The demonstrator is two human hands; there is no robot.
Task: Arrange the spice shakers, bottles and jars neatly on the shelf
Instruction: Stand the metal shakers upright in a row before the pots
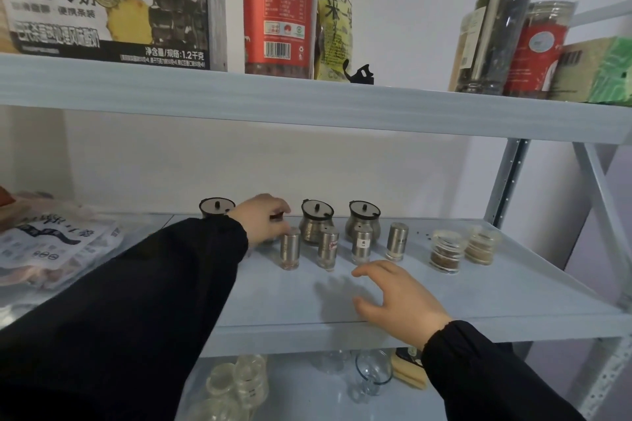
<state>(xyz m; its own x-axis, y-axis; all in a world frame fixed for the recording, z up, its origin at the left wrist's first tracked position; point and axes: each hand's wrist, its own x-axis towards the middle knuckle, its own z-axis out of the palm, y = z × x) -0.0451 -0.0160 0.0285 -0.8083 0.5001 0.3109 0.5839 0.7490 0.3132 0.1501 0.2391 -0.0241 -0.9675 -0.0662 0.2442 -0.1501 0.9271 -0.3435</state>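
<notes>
Here we have our left hand (263, 217) closed on a pot at the shelf (478, 290) back, behind the shakers (290, 251), right hand (396, 294) spread empty; next, we judge, align it with its row.

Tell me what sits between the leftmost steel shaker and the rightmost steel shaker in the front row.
In the head view, two more steel shakers stand between the leftmost shaker and the rightmost shaker, all upright and apart on the shelf.

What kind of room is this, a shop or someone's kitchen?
Probably a home pantry or storeroom: a pale blue metal shelving rack holds steel spice shakers, lidded steel condiment pots and a red-labelled clear plastic food jar.
</notes>
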